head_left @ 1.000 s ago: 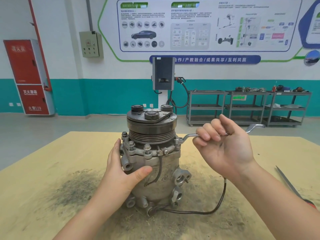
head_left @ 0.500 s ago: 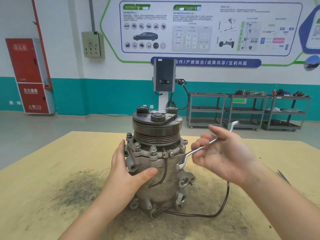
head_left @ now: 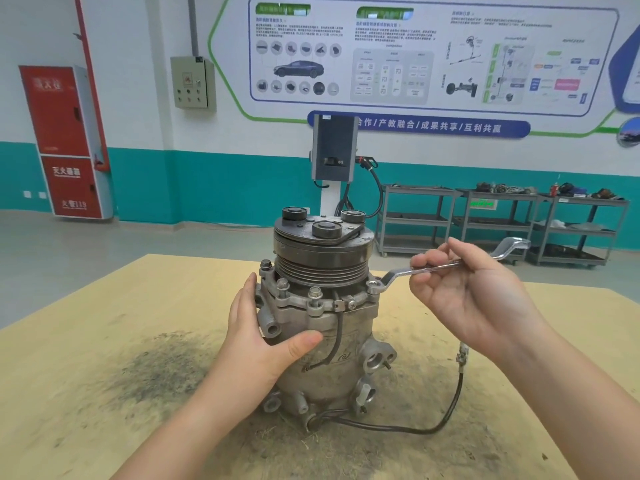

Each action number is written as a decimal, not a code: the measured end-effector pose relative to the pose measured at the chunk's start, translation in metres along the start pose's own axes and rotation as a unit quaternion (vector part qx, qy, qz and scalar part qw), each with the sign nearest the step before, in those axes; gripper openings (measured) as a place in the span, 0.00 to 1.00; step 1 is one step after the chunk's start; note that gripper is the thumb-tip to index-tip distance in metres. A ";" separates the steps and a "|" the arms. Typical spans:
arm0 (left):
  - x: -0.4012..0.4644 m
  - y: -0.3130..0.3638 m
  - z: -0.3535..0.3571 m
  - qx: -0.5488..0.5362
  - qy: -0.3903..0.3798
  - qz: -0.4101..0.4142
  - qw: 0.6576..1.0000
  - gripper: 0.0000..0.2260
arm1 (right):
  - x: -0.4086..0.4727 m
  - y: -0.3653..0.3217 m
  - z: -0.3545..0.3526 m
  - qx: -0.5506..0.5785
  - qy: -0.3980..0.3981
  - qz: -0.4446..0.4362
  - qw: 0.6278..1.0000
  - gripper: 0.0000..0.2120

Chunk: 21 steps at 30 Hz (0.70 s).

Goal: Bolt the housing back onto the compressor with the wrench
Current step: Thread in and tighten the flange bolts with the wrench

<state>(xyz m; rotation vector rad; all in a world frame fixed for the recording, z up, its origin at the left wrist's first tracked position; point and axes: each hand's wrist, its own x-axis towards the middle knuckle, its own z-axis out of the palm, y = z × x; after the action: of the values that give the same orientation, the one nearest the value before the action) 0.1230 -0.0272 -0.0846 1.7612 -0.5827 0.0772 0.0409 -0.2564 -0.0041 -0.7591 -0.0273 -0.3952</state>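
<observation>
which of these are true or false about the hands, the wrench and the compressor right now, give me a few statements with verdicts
1. The left hand rests on the compressor body. True.
2. The right hand holds the wrench by its shaft. True.
3. The wrench lies flat on the table. False: its ring end sits at a flange bolt on the right side.
4. The compressor lies on its side. False: it stands upright, pulley on top.
5. A black cable trails over the table. True.

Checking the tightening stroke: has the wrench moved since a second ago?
Yes. The wrench dipped against the compressor, then swung up onto its right-side bolt.
</observation>
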 end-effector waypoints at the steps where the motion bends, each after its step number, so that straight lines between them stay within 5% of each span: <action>1: 0.000 0.001 0.000 0.003 0.001 -0.002 1.000 0.65 | 0.000 0.001 0.000 -0.007 0.001 -0.004 1.000 0.12; 9: 0.000 0.000 0.000 -0.005 0.001 0.009 1.000 0.59 | -0.002 0.015 -0.002 -0.030 0.013 -0.110 0.993 0.10; 13: 0.001 -0.001 0.000 -0.007 -0.003 0.003 1.000 0.61 | -0.012 0.029 -0.005 -0.084 -0.045 -0.261 0.961 0.06; 17: 0.002 -0.002 -0.001 0.006 -0.001 -0.004 1.000 0.67 | -0.024 0.048 -0.005 -0.256 -0.155 -0.499 0.813 0.04; 21: 0.002 -0.005 0.000 -0.010 -0.001 0.001 1.000 0.64 | -0.034 0.059 0.000 -0.459 -0.232 -0.568 0.643 0.05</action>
<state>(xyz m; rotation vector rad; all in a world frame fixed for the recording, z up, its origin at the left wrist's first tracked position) 0.1269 -0.0271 -0.0884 1.7414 -0.5859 0.0708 0.0300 -0.2063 -0.0488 -1.8305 -0.9012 -1.4853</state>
